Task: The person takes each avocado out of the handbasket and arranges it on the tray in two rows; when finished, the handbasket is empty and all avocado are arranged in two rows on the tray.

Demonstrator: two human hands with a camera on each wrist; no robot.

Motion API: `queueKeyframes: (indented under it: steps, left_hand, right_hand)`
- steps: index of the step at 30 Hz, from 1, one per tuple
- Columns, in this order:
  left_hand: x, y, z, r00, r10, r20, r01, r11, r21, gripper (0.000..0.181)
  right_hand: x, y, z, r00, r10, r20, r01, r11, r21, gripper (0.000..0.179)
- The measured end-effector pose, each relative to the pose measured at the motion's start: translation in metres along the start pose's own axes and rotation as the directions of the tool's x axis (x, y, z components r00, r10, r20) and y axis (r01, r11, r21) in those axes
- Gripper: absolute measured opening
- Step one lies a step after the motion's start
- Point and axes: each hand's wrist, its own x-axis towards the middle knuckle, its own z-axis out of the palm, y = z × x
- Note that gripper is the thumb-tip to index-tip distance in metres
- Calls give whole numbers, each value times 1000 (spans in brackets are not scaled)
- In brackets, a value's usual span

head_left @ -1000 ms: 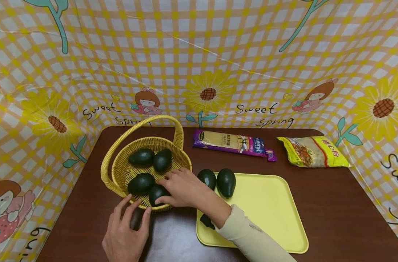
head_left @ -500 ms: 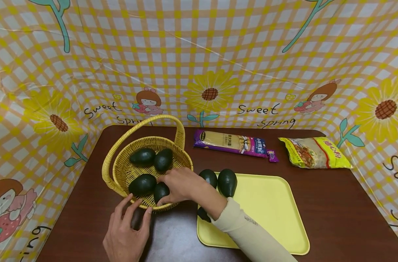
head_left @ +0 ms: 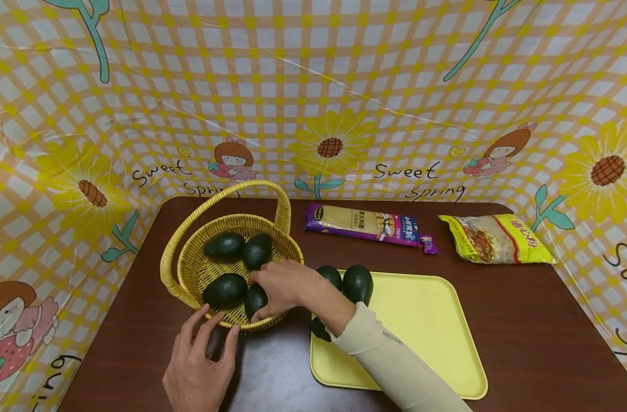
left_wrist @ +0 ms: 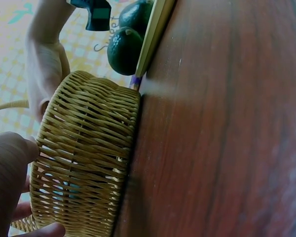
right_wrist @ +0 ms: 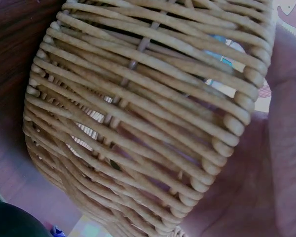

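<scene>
A yellow wicker basket (head_left: 189,260) with a tall handle stands at the left of the table. Inside lie dark green avocados: two at the back (head_left: 224,246) and one at the front left (head_left: 224,290). My right hand (head_left: 284,289) reaches over the right rim and grips another avocado (head_left: 255,300), its fingers partly hidden. In the right wrist view the woven wall (right_wrist: 138,98) blocks sight of that avocado. My left hand (head_left: 200,360) holds the front rim; the left wrist view shows its thumb (left_wrist: 19,148) on the rim.
Right of the basket lies a yellow tray (head_left: 421,332) with two avocados (head_left: 358,283) at its back left corner. My right forearm crosses the tray. Behind are a purple pasta packet (head_left: 362,225) and a yellow noodle bag (head_left: 496,239). A checked cloth (head_left: 313,74) hangs behind the table.
My right hand and its avocado have shifted slightly right within the basket, mostly in the first half second. The left hand has stayed at the rim.
</scene>
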Motion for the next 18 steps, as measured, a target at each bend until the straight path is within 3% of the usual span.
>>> queueKeyframes:
  steps: [10, 18]
  left_hand:
    - [0, 1, 1, 1000, 3, -1, -3, 1000, -4, 35]
    - [0, 1, -1, 1000, 14, -16, -14, 1000, -1, 34]
  right_hand:
    - [-2, 4, 0, 998, -35, -61, 30, 996, -88, 79]
    - [-8, 8, -3, 992, -59, -110, 49, 994, -96, 79]
